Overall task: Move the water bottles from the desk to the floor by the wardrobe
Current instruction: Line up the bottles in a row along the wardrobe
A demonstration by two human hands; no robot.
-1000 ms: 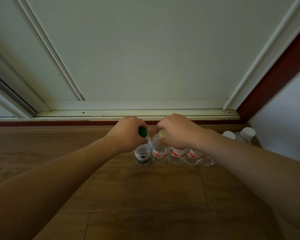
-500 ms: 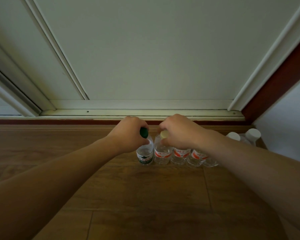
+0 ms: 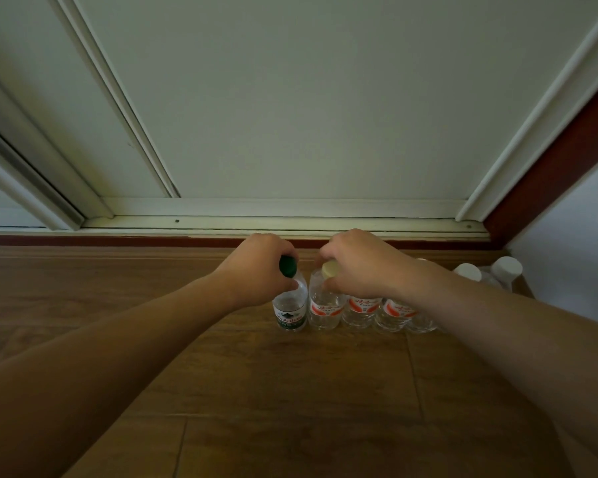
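A row of clear water bottles stands on the wooden floor (image 3: 290, 391) in front of the white wardrobe door (image 3: 308, 115). At the row's left end is a green-capped bottle (image 3: 290, 310); my left hand (image 3: 256, 270) grips its neck just below the cap. Right beside it stands a bottle with a pale yellow cap and red label (image 3: 325, 310), and my right hand (image 3: 359, 267) holds it round the neck. More red-labelled bottles (image 3: 361, 310) continue to the right, their tops hidden under my right forearm.
Two white-capped bottles (image 3: 506, 267) stand in the corner at the far right, next to a pale wall (image 3: 573, 243). A red-brown frame strip (image 3: 549, 160) runs beside the wardrobe. The sliding-door track (image 3: 256, 224) lies just behind the row.
Both hands stay on the same two bottle necks; the bottles stand where they were. The view has shifted slightly.
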